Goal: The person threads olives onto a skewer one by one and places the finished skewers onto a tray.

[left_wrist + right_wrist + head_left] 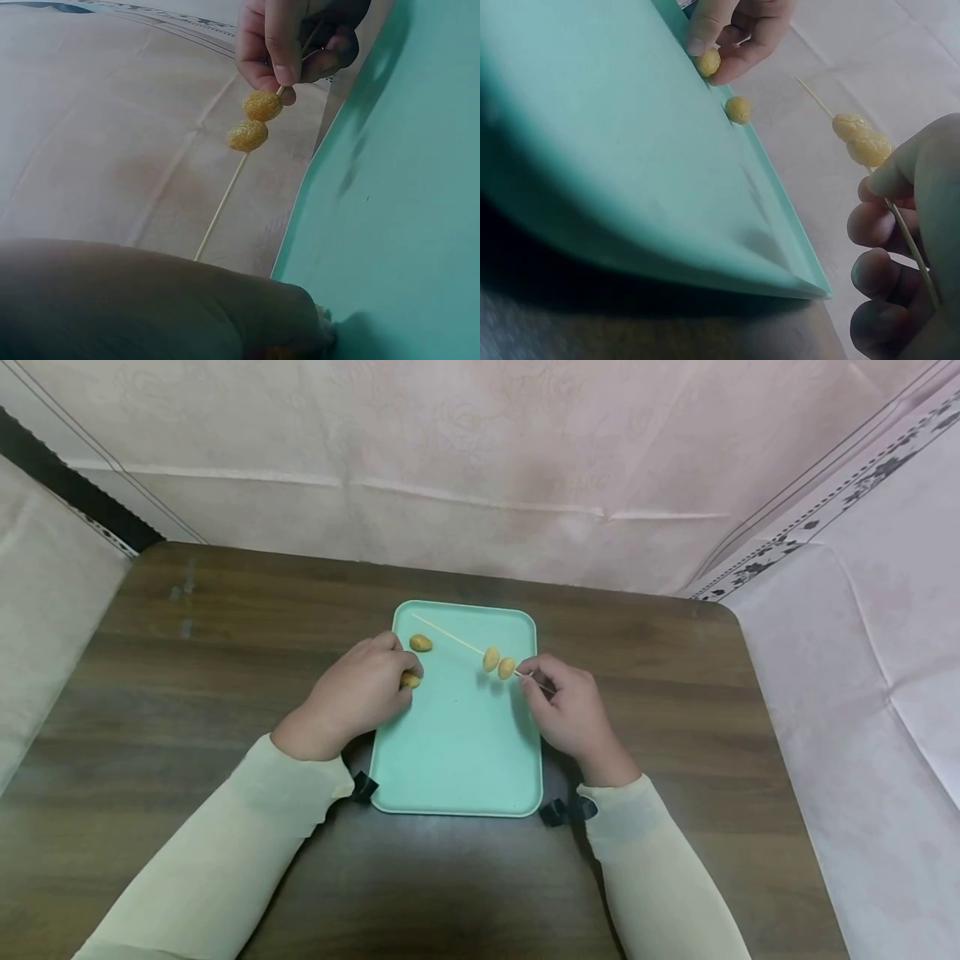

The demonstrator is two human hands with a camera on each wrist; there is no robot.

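My right hand [567, 706] pinches a thin wooden skewer [450, 635] near its lower end, above the right side of a mint-green tray [457, 752]. Two wrinkled golden balls [862, 140] are threaded on the skewer, side by side, close to the right fingertips. The bare pointed end slants up toward the tray's far left corner. At the tray's left edge my left hand [360, 689] pinches another golden ball [707, 62] between thumb and fingers, partly hidden by them. One loose golden ball [421, 642] lies just beyond it on the tray.
The tray lies on a dark brown wooden table [225, 660]. Pale cloth [480, 460] hangs behind the table and along its sides. Dark straps [365, 787] sit at both wrists, by the cuffs of pale sleeves [225, 852].
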